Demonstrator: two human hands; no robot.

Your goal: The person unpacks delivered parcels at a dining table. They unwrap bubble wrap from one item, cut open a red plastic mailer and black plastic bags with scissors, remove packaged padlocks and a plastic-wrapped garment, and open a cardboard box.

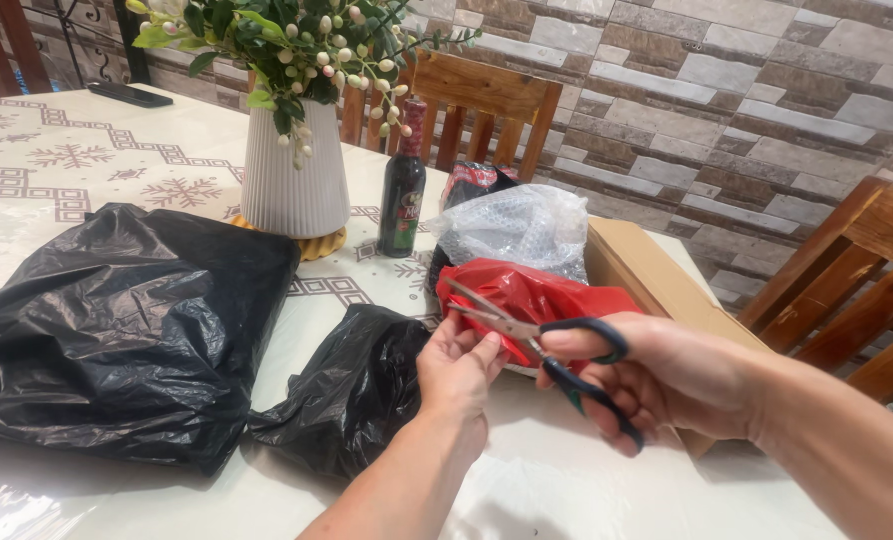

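My right hand (657, 380) grips a pair of scissors (537, 335) with dark blue handles, thumb and fingers through the loops. The blades are parted and point left at the edge of a red plastic bag (547, 292). My left hand (459, 370) pinches the near edge of that red bag, just below the blades. The red bag lies over a flat cardboard box (647, 275) on the table.
A large black plastic bag (117, 320) and a smaller black bag (352, 395) lie on the white patterned table (67, 160). A ribbed white vase (295, 170) with flowers, a dark bottle (403, 190) and bubble wrap (517, 228) stand behind. Wooden chairs (847, 290) line the far and right sides.
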